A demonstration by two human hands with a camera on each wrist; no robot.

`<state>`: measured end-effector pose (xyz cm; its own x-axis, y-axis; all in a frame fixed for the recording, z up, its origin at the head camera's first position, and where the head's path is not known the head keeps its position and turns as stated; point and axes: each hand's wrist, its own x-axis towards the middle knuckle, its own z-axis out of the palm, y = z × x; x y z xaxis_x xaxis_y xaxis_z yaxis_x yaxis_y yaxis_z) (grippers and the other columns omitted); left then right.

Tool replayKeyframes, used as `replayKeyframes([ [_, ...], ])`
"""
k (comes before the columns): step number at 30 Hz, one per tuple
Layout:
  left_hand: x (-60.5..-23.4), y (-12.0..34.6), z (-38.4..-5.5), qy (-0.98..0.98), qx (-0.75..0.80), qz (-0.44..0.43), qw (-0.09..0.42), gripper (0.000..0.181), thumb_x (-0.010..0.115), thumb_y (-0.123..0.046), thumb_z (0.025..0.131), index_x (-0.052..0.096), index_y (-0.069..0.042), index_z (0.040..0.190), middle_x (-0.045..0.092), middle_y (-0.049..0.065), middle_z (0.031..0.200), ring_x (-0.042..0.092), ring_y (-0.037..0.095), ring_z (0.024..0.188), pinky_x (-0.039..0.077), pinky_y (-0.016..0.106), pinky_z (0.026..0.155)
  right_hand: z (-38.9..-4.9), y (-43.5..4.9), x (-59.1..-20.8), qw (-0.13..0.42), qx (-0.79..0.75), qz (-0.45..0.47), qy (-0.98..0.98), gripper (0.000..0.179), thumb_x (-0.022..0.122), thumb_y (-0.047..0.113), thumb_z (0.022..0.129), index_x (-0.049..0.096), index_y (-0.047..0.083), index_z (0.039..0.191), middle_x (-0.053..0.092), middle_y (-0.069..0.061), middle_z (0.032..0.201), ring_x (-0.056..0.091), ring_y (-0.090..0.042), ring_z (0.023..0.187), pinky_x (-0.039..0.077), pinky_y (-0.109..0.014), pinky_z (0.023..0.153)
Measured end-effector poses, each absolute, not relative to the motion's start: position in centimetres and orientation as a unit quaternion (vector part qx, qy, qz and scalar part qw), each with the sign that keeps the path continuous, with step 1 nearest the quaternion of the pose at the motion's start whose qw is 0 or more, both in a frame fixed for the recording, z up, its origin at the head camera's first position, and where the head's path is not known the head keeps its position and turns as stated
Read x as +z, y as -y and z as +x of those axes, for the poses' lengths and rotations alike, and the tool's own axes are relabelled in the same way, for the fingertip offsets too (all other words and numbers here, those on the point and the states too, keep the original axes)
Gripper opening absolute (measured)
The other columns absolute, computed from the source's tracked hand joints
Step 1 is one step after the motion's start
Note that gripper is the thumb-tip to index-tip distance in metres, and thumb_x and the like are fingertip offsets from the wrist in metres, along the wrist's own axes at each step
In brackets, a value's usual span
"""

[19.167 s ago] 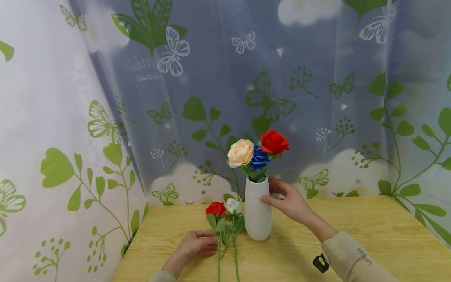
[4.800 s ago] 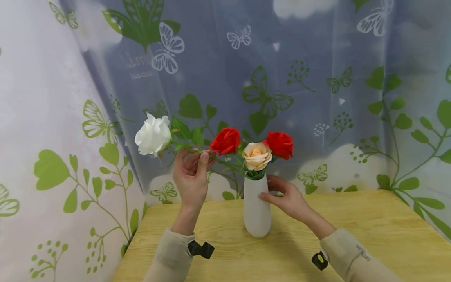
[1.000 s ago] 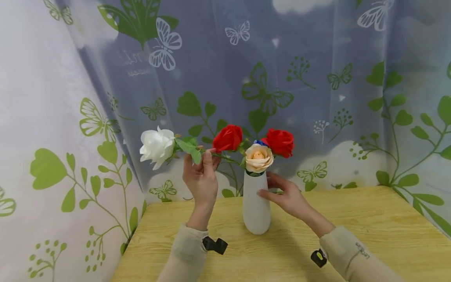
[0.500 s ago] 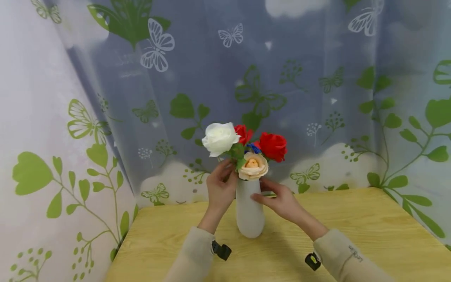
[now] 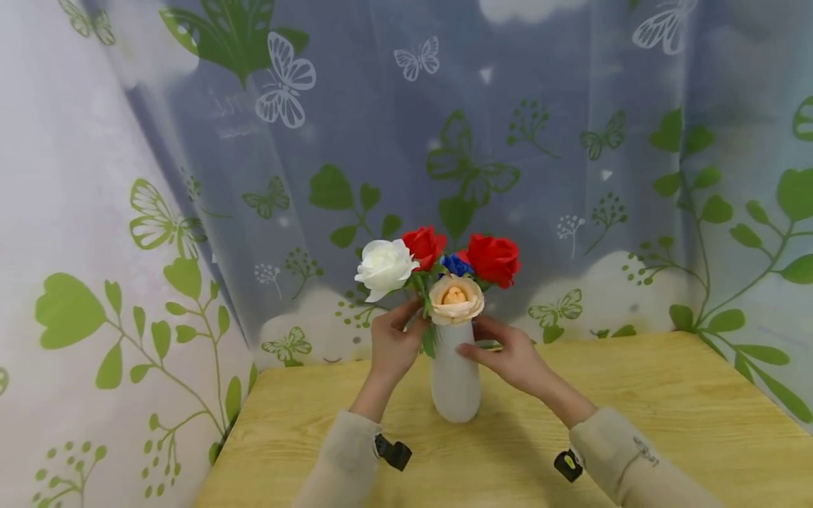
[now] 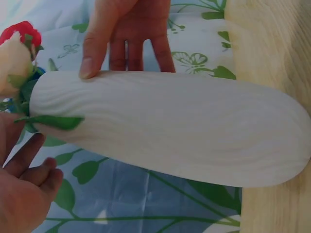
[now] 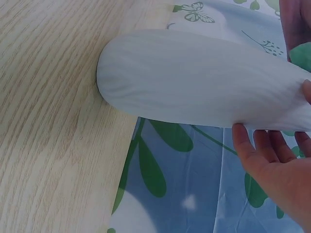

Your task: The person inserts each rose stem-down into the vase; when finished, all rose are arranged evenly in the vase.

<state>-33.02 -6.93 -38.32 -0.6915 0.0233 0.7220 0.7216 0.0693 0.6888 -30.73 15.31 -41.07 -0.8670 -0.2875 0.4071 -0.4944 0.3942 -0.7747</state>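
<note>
A white vase [image 5: 456, 381] stands upright on the table, holding a peach rose [image 5: 456, 300], a blue rose [image 5: 455, 265] and two red roses [image 5: 492, 259]. My right hand [image 5: 516, 355] grips the vase's upper right side, thumb in front and fingers behind. At the left of the vase's mouth, my left hand [image 5: 396, 342] pinches the stem of a white rose [image 5: 384, 268], whose bloom leans out to the left. In the left wrist view a green leaf [image 6: 58, 121] lies over the vase's rim beside the left fingers. The stem's lower end is hidden.
The wood-grain table [image 5: 305, 437] extends to both sides of the vase. A curtain [image 5: 356, 106] printed with leaves and butterflies hangs behind it and at the sides. Each sleeve carries a small black device at the wrist, such as the left wrist device [image 5: 394, 452].
Over the last second my left hand has brought the white rose rightward from the side to the vase's mouth, and its bloom has turned more upright. The right hand keeps holding the vase.
</note>
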Motion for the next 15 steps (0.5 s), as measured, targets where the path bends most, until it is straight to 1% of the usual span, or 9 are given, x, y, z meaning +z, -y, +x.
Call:
replayKeyframes([
  [2,-38.2,7.2,-32.9,0.680,-0.625,-0.273,0.268,0.027,0.068,0.014,0.088,0.073,0.016,0.115,0.073,0.033,0.113,0.072,0.047,0.113,0.063,0.040,0.096,-30.7,-15.3,-41.1,0.099,0.499,0.234,0.829,0.060,0.077,0.031,0.099,0.057,0.012,0.151,0.072,-0.014,0.133,0.070,-0.036,0.121,0.064,-0.043,0.094],
  [3,-38.0,7.4,-32.7,0.683,-0.623,-0.271,0.267,0.026,0.068,0.012,0.088,0.074,0.015,0.114,0.074,0.032,0.111,0.075,0.042,0.108,0.064,0.036,0.093,-30.7,-15.2,-41.1,0.097,0.500,0.233,0.829,0.061,0.077,0.031,0.098,0.056,0.011,0.152,0.071,-0.015,0.134,0.070,-0.037,0.121,0.064,-0.043,0.093],
  [4,-37.9,7.6,-32.7,0.685,-0.624,-0.266,0.265,0.025,0.069,0.011,0.089,0.075,0.014,0.113,0.075,0.032,0.109,0.077,0.035,0.106,0.064,0.032,0.092,-30.7,-15.2,-41.1,0.096,0.501,0.232,0.828,0.062,0.077,0.031,0.098,0.055,0.011,0.153,0.071,-0.015,0.134,0.070,-0.038,0.121,0.064,-0.042,0.093],
  [5,-37.8,7.8,-32.5,0.685,-0.625,-0.261,0.267,0.025,0.069,0.009,0.089,0.076,0.013,0.112,0.076,0.031,0.107,0.078,0.028,0.098,0.064,0.027,0.086,-30.7,-15.2,-41.1,0.097,0.500,0.231,0.829,0.063,0.077,0.031,0.098,0.054,0.011,0.154,0.071,-0.015,0.134,0.070,-0.038,0.121,0.064,-0.042,0.093],
  [7,-37.5,8.2,-32.4,0.676,-0.632,-0.262,0.273,0.023,0.069,0.006,0.091,0.076,0.012,0.112,0.076,0.031,0.107,0.077,0.014,0.095,0.062,0.023,0.085,-30.7,-15.2,-41.1,0.096,0.501,0.229,0.829,0.065,0.077,0.031,0.098,0.053,0.011,0.155,0.071,-0.016,0.135,0.070,-0.038,0.121,0.064,-0.042,0.093],
  [9,-37.1,8.5,-32.3,0.664,-0.638,-0.266,0.284,0.022,0.068,0.006,0.092,0.075,0.013,0.111,0.076,0.032,0.105,0.073,0.002,0.090,0.061,0.020,0.082,-30.7,-15.2,-41.2,0.095,0.500,0.226,0.831,0.066,0.077,0.032,0.098,0.052,0.011,0.155,0.070,-0.016,0.135,0.070,-0.037,0.121,0.064,-0.042,0.093],
  [11,-36.7,8.8,-32.2,0.648,-0.647,-0.277,0.290,0.025,0.068,0.007,0.092,0.073,0.014,0.115,0.074,0.034,0.110,0.073,0.000,0.093,0.062,0.020,0.083,-30.7,-15.2,-41.2,0.093,0.498,0.225,0.832,0.067,0.077,0.033,0.098,0.052,0.011,0.156,0.070,-0.016,0.136,0.070,-0.036,0.122,0.064,-0.043,0.093],
  [12,-36.5,9.0,-32.2,0.641,-0.650,-0.285,0.293,0.027,0.068,0.009,0.092,0.072,0.016,0.118,0.073,0.036,0.113,0.074,0.000,0.098,0.063,0.022,0.087,-30.7,-15.2,-41.2,0.093,0.497,0.225,0.833,0.067,0.077,0.033,0.098,0.051,0.011,0.156,0.070,-0.015,0.137,0.070,-0.035,0.122,0.064,-0.043,0.094],
  [15,-35.9,9.2,-32.2,0.632,-0.649,-0.297,0.301,0.032,0.068,0.014,0.090,0.068,0.019,0.122,0.069,0.039,0.118,0.072,-0.002,0.101,0.062,0.019,0.088,-30.7,-15.2,-41.1,0.097,0.495,0.227,0.833,0.068,0.077,0.032,0.098,0.050,0.010,0.157,0.070,-0.015,0.136,0.070,-0.035,0.121,0.064,-0.044,0.094],
])
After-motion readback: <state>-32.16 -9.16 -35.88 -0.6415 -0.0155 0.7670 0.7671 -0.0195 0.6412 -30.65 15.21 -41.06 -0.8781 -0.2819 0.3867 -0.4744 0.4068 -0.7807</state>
